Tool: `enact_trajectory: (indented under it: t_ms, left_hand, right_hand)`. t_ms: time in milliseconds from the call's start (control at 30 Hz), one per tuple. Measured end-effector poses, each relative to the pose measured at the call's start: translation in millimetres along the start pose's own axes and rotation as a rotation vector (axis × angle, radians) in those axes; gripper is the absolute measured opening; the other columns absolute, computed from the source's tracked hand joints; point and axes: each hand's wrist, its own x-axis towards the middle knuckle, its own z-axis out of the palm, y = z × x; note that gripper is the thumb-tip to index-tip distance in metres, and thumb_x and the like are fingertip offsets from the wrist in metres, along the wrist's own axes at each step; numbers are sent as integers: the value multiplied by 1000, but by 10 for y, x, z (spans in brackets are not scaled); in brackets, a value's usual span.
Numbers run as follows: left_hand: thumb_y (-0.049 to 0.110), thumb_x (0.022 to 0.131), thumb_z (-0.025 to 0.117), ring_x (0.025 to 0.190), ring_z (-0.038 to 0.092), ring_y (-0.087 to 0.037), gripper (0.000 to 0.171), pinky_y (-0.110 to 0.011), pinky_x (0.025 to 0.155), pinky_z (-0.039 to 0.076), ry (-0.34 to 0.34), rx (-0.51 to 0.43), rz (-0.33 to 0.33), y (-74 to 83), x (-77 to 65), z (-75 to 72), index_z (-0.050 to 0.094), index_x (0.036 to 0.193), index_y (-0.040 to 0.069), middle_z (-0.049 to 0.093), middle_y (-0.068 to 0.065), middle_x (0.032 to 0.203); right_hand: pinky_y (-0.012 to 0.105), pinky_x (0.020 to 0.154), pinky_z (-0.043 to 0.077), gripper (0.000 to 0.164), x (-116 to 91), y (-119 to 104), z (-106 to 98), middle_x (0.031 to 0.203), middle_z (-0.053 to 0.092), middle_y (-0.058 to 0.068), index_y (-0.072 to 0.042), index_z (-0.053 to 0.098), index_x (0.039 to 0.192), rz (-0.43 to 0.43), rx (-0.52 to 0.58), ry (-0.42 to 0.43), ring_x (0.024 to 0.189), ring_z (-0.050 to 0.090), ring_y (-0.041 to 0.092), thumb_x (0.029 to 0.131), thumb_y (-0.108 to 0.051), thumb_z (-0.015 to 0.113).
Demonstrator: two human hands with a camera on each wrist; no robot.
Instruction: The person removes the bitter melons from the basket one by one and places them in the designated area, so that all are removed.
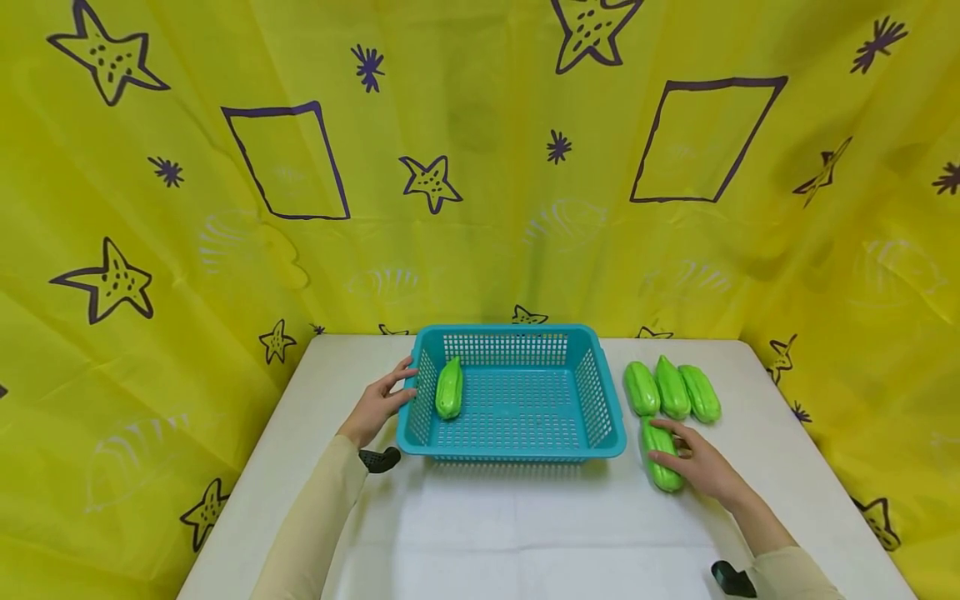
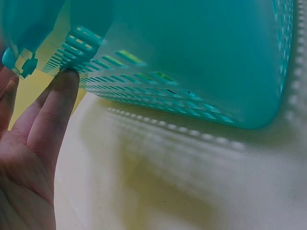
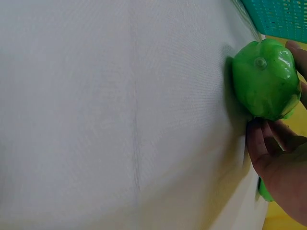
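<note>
My left hand holds the left rim of a turquoise plastic basket. In the left wrist view its fingers touch the basket's slotted outer wall. Inside the basket, along its left side, lies a glossy green gourd-like vegetable. To the right of the basket, my right hand grips another green gourd-like vegetable, thumb on one side and fingers on the other. The right wrist view shows its rounded, lobed end, low over or on the white surface; I cannot tell which.
Just beyond my right hand, three more green gourd-like vegetables lie side by side on the white table. A yellow curtain with stars and frames hangs behind the table and along both sides. Black straps sit at both wrists.
</note>
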Motion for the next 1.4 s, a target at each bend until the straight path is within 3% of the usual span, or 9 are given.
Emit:
enact_trajectory:
  t_ms: [267,467,733,800,867,967,1033,1167,1400]
  left_hand:
    - [24,98,61,149,12,-24,49,-53,109,35,4,-2,2,7,-21,20,49,143,10,21,10,161]
    - [17,99,58,149,9,-26,49,-55,110,32,-2,-35,-13,64,-36,37,45,144,4,17,5,162]
    - [16,99,59,149,10,-28,49,-56,109,34,-17,-44,-18,211,-95,56,45,144,3,19,4,162]
    - [15,99,58,149,9,-28,49,-56,109,33,-23,-52,-25,251,-114,58,44,145,2,18,4,162]
    - [12,100,57,149,9,-30,49,-57,109,33,-28,-56,-30,289,-132,58,43,145,0,17,2,163]
    - [12,100,57,149,9,-29,49,-56,109,33,-28,-56,-29,291,-132,55,43,145,-1,17,2,163]
    - [12,99,57,149,9,-29,49,-56,109,33,-25,-54,-28,296,-132,53,43,144,-1,17,2,162]
    - [12,99,57,149,9,-29,48,-56,109,33,-16,-54,-31,302,-131,54,44,144,1,17,2,162]
    - [13,99,57,149,8,-28,49,-56,110,32,-18,-53,-33,306,-126,61,43,145,1,17,3,162]
  right_hand:
    - [69,98,35,66,-10,18,13,146,35,31,-3,41,145,69,51,-20,125,37,54,93,-33,68]
    - [70,99,34,67,-37,21,10,149,31,32,-3,40,147,63,70,-11,128,34,57,93,-32,67]
    - [61,95,43,65,-92,-23,-154,146,34,32,0,34,148,58,125,69,129,37,51,98,-32,61]
    - [49,95,45,66,-92,-40,-202,147,34,30,0,33,149,55,127,89,128,40,45,99,-32,59]
    - [33,94,47,66,-89,-61,-237,147,35,28,1,31,150,50,158,114,125,47,27,100,-33,57]
    - [12,84,47,61,-70,-100,-279,144,39,17,-2,30,151,34,332,165,112,51,1,102,-28,54]
    - [11,85,48,53,-50,-147,-304,138,44,8,-8,33,149,3,546,198,104,52,-7,102,-22,53]
    - [16,87,50,40,-12,-321,-348,124,48,-8,-23,44,139,-52,897,248,104,56,0,101,-15,55]
    - [19,88,51,32,20,-716,-339,125,46,-5,-24,50,131,-60,1062,272,106,56,7,101,-14,54]
